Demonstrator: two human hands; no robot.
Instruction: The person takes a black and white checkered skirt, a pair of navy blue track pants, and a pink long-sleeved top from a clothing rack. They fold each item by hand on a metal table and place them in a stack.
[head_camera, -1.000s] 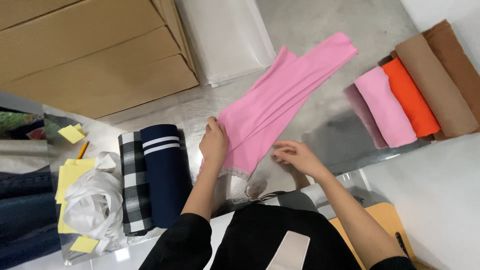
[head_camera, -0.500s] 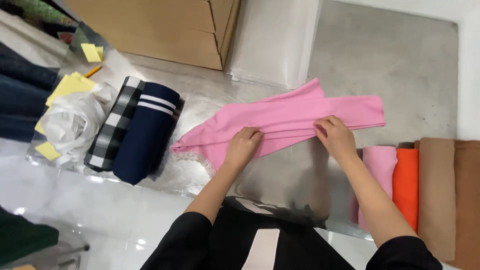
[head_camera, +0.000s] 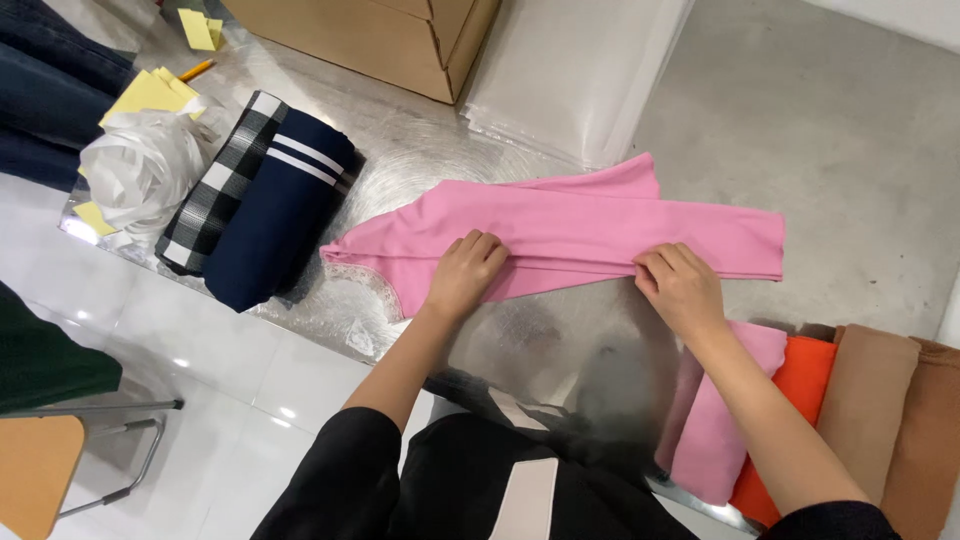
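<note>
Brushed metal table (head_camera: 420, 170) carried the work, with pale floor tiles below it and cardboard boxes (head_camera: 400, 35) at the far edge. At far left lay yellow paper slips (head_camera: 150, 92) and a heap of white tape or ribbon (head_camera: 140, 170); beside them sat a rolled black-and-white check cloth (head_camera: 215, 185) touching a rolled navy cloth (head_camera: 280, 205) with two white stripes.

Centre: the pink garment (head_camera: 580, 235) lay flat and lengthwise across the table, folded along its length, lace trim at its left end. Left hand (head_camera: 465, 272) pressed on the near edge of the garment, fingers curled down onto the fabric — pinning it, not clearly pinching. Right hand (head_camera: 680, 288) rested on the same near edge further right, fingers bent over the fold; whether any cloth was caught under the fingertips could not be told.

Judged handling: light, soft, limp knit (probably stretchy), non-fragile, likely to slide on the polished metal — best taken along the folded edge or at the ends, both hands spread apart to keep it from sagging.

At right stood a row of rolled cloths: pink (head_camera: 725, 420), orange (head_camera: 790, 430), tan (head_camera: 870, 420).
</note>
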